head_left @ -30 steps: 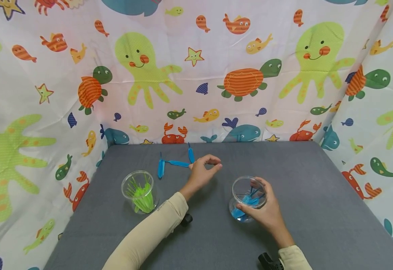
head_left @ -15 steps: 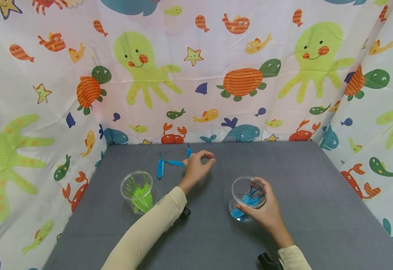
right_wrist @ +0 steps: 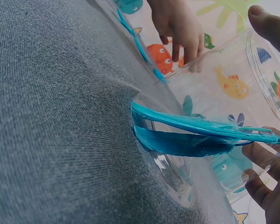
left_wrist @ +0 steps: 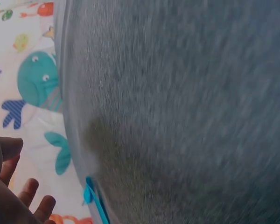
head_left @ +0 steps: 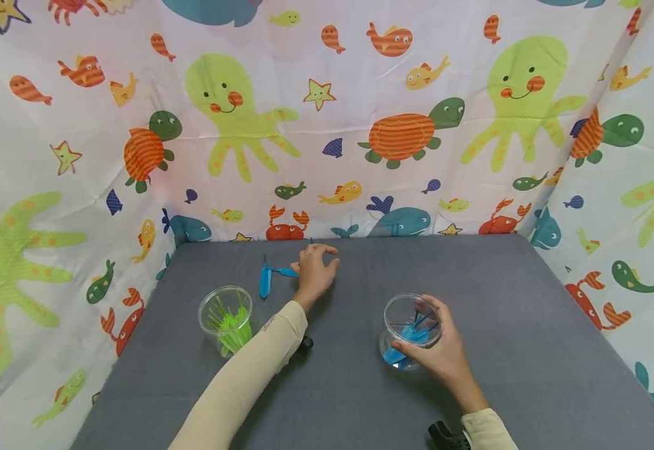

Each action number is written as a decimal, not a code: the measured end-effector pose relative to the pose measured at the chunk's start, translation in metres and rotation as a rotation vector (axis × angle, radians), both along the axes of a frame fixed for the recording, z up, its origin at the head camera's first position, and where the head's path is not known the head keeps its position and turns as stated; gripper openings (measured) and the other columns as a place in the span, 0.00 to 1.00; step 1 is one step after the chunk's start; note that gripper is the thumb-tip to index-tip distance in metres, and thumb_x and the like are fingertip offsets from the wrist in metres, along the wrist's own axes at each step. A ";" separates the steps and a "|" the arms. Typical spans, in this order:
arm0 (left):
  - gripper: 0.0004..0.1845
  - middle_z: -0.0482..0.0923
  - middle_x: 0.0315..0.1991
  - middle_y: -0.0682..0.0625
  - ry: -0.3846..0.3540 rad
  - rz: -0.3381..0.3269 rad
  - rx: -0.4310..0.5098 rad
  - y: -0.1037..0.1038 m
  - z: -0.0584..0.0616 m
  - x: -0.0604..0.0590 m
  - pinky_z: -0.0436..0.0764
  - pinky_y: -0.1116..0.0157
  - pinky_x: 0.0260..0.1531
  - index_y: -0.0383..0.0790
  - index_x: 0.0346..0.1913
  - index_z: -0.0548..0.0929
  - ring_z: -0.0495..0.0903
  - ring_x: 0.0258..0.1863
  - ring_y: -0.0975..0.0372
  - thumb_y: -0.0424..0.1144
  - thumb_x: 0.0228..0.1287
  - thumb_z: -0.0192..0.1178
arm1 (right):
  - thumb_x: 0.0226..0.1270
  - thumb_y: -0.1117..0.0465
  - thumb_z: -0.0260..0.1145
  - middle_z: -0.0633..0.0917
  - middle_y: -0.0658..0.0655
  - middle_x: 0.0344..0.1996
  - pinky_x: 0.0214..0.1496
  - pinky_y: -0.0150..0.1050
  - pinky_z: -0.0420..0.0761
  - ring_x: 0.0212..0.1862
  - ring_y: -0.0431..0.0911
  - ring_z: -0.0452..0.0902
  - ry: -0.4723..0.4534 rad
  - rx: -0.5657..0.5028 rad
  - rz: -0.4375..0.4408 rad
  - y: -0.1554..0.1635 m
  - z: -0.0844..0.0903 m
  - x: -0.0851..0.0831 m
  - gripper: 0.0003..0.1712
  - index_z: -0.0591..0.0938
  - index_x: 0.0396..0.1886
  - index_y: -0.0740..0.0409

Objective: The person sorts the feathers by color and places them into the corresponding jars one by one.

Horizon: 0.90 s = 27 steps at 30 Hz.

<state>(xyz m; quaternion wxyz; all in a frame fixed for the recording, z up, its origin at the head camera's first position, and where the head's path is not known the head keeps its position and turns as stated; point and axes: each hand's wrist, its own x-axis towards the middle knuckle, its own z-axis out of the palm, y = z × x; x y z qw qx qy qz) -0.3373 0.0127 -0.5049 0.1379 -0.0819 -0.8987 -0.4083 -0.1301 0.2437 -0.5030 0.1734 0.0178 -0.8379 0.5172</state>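
My right hand [head_left: 441, 353] holds a clear plastic cup [head_left: 387, 330] by its side, thumb at the front and fingers behind. Blue feathers [head_left: 413, 333] stand and lean inside it; the right wrist view shows feathers [right_wrist: 186, 142] through the wall. Farther back, my left hand [head_left: 315, 273] hovers over the table, fingers loosely bent, with nothing visible between them. Left of it lie an upright-running blue feather [head_left: 265, 282] and a crosswise blue feather [head_left: 286, 272], partly hidden. A third feather is mostly behind the left hand; the left wrist view shows a blue feather [left_wrist: 99, 203] near the fingers.
Another clear cup [head_left: 203, 319] with bright green feathers [head_left: 235, 328] stands left of the left forearm. A grey cloth [head_left: 529, 350] covers the table. A sea-animal print curtain [head_left: 327, 56] rises along the back and sides.
My left hand has moved left and slightly farther back, and now covers most of the third blue feather and part of the crosswise one. The right hand and its cup stay in place.
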 end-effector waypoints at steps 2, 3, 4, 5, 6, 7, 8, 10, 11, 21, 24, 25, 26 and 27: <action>0.08 0.83 0.51 0.47 0.008 0.043 -0.006 -0.002 -0.001 -0.005 0.58 0.43 0.53 0.48 0.47 0.88 0.75 0.54 0.50 0.43 0.67 0.68 | 0.45 0.58 0.87 0.78 0.57 0.67 0.69 0.69 0.67 0.69 0.54 0.73 0.002 0.004 -0.002 0.000 0.000 0.000 0.58 0.64 0.74 0.48; 0.08 0.84 0.48 0.47 0.016 0.066 -0.006 -0.004 -0.001 -0.008 0.58 0.43 0.52 0.47 0.46 0.88 0.77 0.52 0.50 0.43 0.68 0.68 | 0.45 0.58 0.87 0.78 0.57 0.67 0.69 0.69 0.67 0.69 0.54 0.73 0.003 0.006 -0.002 0.000 -0.001 0.000 0.58 0.64 0.74 0.47; 0.07 0.86 0.45 0.48 0.020 0.089 -0.011 -0.005 -0.001 -0.011 0.59 0.44 0.52 0.47 0.45 0.88 0.78 0.50 0.51 0.43 0.68 0.67 | 0.45 0.57 0.87 0.78 0.57 0.67 0.68 0.69 0.67 0.69 0.54 0.73 0.003 0.007 -0.001 0.000 -0.001 0.000 0.58 0.64 0.74 0.48; 0.06 0.86 0.42 0.48 0.022 0.110 -0.016 -0.007 -0.001 -0.014 0.59 0.44 0.52 0.47 0.44 0.87 0.79 0.47 0.52 0.43 0.69 0.67 | 0.45 0.58 0.87 0.78 0.57 0.67 0.68 0.69 0.67 0.69 0.54 0.73 0.005 0.005 0.000 0.000 -0.001 0.000 0.58 0.64 0.74 0.48; 0.06 0.87 0.39 0.49 0.024 0.127 -0.019 -0.009 -0.001 -0.016 0.59 0.45 0.51 0.47 0.43 0.87 0.79 0.46 0.53 0.43 0.69 0.66 | 0.45 0.58 0.87 0.78 0.57 0.67 0.68 0.69 0.67 0.69 0.54 0.73 0.006 0.003 0.001 0.000 0.000 0.000 0.58 0.64 0.74 0.49; 0.06 0.88 0.36 0.49 0.023 0.143 -0.024 -0.010 -0.002 -0.019 0.60 0.45 0.51 0.47 0.43 0.87 0.80 0.44 0.53 0.44 0.70 0.66 | 0.45 0.58 0.87 0.78 0.57 0.67 0.68 0.69 0.67 0.69 0.54 0.73 0.007 0.000 0.002 0.000 0.000 0.000 0.58 0.64 0.74 0.49; 0.06 0.88 0.34 0.49 0.018 0.157 -0.029 -0.012 -0.002 -0.021 0.60 0.45 0.50 0.47 0.43 0.87 0.81 0.43 0.53 0.44 0.70 0.66 | 0.45 0.58 0.87 0.78 0.57 0.67 0.68 0.69 0.68 0.69 0.54 0.73 0.007 -0.001 0.002 0.000 0.000 0.000 0.58 0.64 0.74 0.50; 0.07 0.88 0.33 0.49 0.000 0.175 -0.045 -0.015 -0.003 -0.025 0.60 0.45 0.50 0.46 0.43 0.87 0.81 0.43 0.53 0.45 0.70 0.66 | 0.45 0.58 0.87 0.78 0.57 0.67 0.68 0.69 0.68 0.69 0.54 0.73 0.009 -0.003 0.004 0.001 0.000 0.000 0.58 0.63 0.75 0.51; 0.08 0.88 0.34 0.49 -0.008 0.184 -0.058 -0.016 -0.003 -0.027 0.61 0.45 0.50 0.46 0.44 0.87 0.80 0.43 0.53 0.45 0.69 0.66 | 0.45 0.58 0.87 0.78 0.57 0.67 0.68 0.69 0.68 0.69 0.54 0.73 0.009 -0.003 0.003 0.001 0.001 0.000 0.58 0.63 0.75 0.51; 0.14 0.85 0.45 0.43 -0.202 0.215 -0.209 -0.021 -0.011 -0.040 0.61 0.39 0.56 0.39 0.42 0.87 0.75 0.52 0.47 0.48 0.66 0.69 | 0.43 0.58 0.87 0.78 0.58 0.67 0.68 0.66 0.69 0.69 0.53 0.73 0.006 0.001 -0.004 0.003 0.001 0.001 0.59 0.64 0.74 0.52; 0.16 0.83 0.43 0.41 -0.256 0.227 -0.276 -0.019 -0.015 -0.044 0.60 0.39 0.56 0.39 0.36 0.84 0.73 0.53 0.45 0.50 0.66 0.68 | 0.43 0.58 0.87 0.78 0.59 0.67 0.68 0.64 0.69 0.69 0.52 0.73 0.009 0.006 0.000 0.002 0.001 0.001 0.60 0.63 0.75 0.52; 0.17 0.82 0.45 0.41 -0.268 0.229 -0.299 -0.019 -0.016 -0.046 0.60 0.38 0.57 0.38 0.37 0.84 0.72 0.55 0.45 0.51 0.66 0.68 | 0.43 0.58 0.87 0.78 0.60 0.68 0.68 0.64 0.69 0.69 0.53 0.73 0.010 0.006 0.002 0.002 0.000 0.001 0.60 0.63 0.75 0.53; 0.17 0.82 0.46 0.41 -0.275 0.230 -0.319 -0.018 -0.018 -0.048 0.60 0.38 0.58 0.38 0.39 0.84 0.71 0.56 0.45 0.52 0.67 0.68 | 0.44 0.58 0.87 0.77 0.61 0.68 0.68 0.65 0.68 0.69 0.53 0.72 0.011 0.005 0.007 0.002 0.000 0.001 0.60 0.63 0.75 0.54; 0.18 0.82 0.48 0.41 -0.282 0.231 -0.341 -0.018 -0.018 -0.049 0.60 0.38 0.59 0.39 0.41 0.85 0.71 0.57 0.45 0.52 0.67 0.68 | 0.44 0.58 0.87 0.77 0.61 0.68 0.68 0.66 0.68 0.69 0.53 0.72 0.012 0.002 0.009 0.002 0.000 0.001 0.60 0.63 0.75 0.54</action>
